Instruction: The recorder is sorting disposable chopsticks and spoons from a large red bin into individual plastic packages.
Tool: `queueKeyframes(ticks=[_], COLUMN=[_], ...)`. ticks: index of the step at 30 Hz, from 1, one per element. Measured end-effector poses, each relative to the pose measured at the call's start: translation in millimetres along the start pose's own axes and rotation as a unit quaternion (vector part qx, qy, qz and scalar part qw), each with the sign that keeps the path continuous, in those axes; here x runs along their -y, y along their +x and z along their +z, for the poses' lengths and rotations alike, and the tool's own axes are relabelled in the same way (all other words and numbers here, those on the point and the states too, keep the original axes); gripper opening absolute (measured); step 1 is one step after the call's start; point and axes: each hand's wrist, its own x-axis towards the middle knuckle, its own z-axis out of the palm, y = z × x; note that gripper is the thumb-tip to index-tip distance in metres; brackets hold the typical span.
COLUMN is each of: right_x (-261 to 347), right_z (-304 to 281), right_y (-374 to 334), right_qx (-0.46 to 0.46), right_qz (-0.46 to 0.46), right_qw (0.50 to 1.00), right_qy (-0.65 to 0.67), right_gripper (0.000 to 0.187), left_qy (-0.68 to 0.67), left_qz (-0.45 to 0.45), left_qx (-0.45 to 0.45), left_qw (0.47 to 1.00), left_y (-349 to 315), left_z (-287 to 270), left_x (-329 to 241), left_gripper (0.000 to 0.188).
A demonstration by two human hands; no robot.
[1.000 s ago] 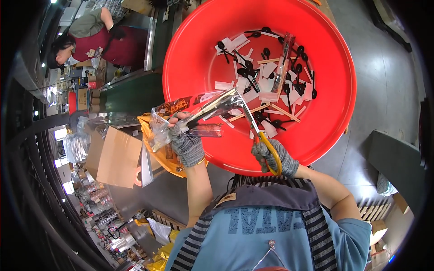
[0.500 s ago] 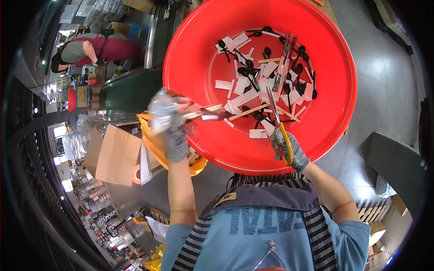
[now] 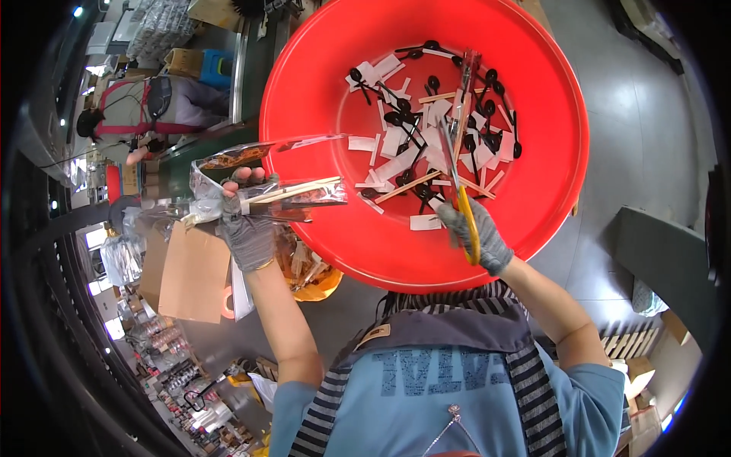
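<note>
the left hand (image 3: pixel 247 228) grips a light, crinkly packet (image 3: pixel 266 179) by its near end — slippery film — while the right hand (image 3: pixel 478 238) clasps scissors (image 3: pixel 461 171).

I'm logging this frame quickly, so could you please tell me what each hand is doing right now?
Left hand: closed on a clear packet with chopsticks.
Right hand: closed on scissors.

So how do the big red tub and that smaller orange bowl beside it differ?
The red tub is far larger than the orange bowl. The red tub lies in full view, holding black spoons, white packets and wooden chopsticks; the orange bowl sits half hidden under the tub's rim, holding brownish packets. Both are round plastic.
</note>
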Motion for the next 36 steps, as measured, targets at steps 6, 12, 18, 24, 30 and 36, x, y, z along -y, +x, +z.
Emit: queueKeyframes(ticks=[6, 12, 18, 24, 30, 36], right_x=[9.7, -1.0, 2.8, -4.5, 16.8, -4.8], right_z=[46.8, 61.5, 55.6, 57.5, 45.7, 56.3], right_y=[34.2, 48.3, 49.2, 92.5, 37.4, 27.6], right_qx=[0.095, 0.067, 0.224, 0.161, 0.095, 0.095], right_qz=[-0.174, -0.193, -0.116, -0.211, -0.133, -0.112], right_qw=[0.947, 0.955, 0.934, 0.944, 0.984, 0.972], right_qy=[0.251, 0.215, 0.252, 0.194, 0.073, 0.184], right_gripper=[0.035, 0.027, 0.023, 0.024, 0.022, 0.032], left_qy=[-0.123, -0.176, -0.293, -0.276, -0.205, -0.152], left_qz=[-0.032, -0.058, -0.230, -0.243, -0.060, -0.062], left_qx=[-0.003, -0.063, -0.019, 0.049, 0.003, 0.001], left_qw=[0.992, 0.981, 0.928, 0.928, 0.977, 0.986], left_y=[-10.2, -18.3, -17.2, -32.6, -15.6, -20.0], left_z=[-7.7, 9.2, -18.2, 37.4, 25.0, 31.9], left_x=[32.9, 64.3, 88.9, 107.8, 72.5, 81.4], left_gripper=[0.012, 0.020, 0.023, 0.018, 0.019, 0.021])
